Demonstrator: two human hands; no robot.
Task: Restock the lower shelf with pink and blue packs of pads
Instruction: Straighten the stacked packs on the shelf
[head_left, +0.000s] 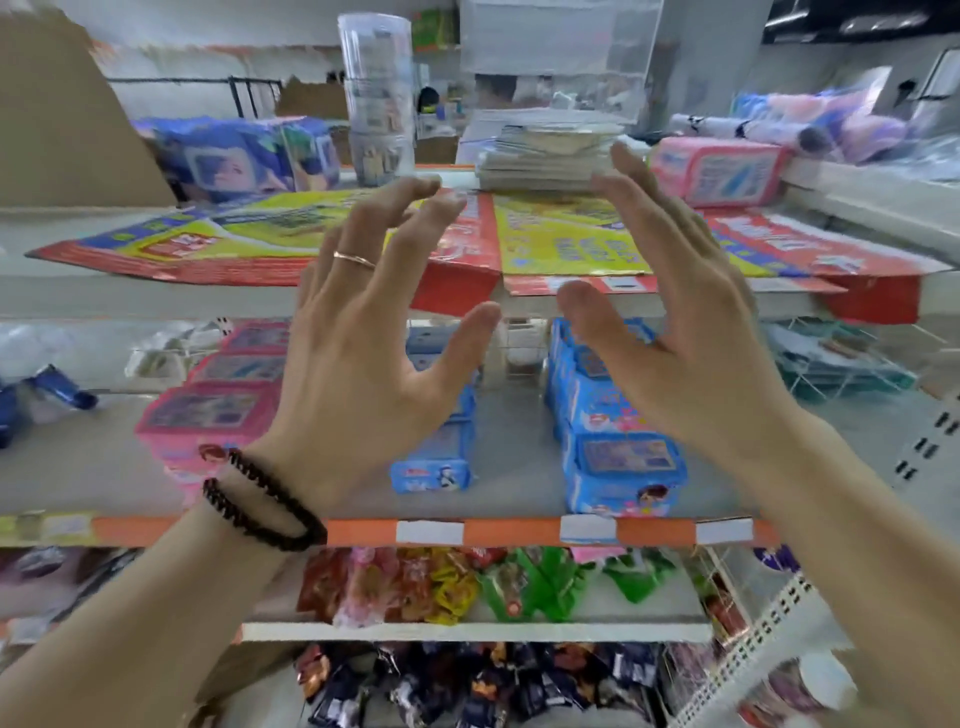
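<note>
Both my hands are raised in front of the shelving with fingers spread, holding nothing. My left hand (374, 332) wears a ring and dark wrist bands; my right hand (670, 322) is beside it. Behind them, on the lower shelf (519, 457), a row of pink packs (208, 415) stands at the left. A narrow row of blue packs (434, 470) runs down the middle and a wider blue row (618, 457) lies at the right. On the top shelf sit one pink pack (719, 171) at the right and a blue bundle (239, 156) at the left.
Flattened red and yellow cartons (566, 239) cover the top shelf, with a stack of papers (545, 156) and a clear cylinder (379, 98) behind. Snack bags (441, 582) fill the shelves below. A green wire basket (841, 358) sits right of the blue packs.
</note>
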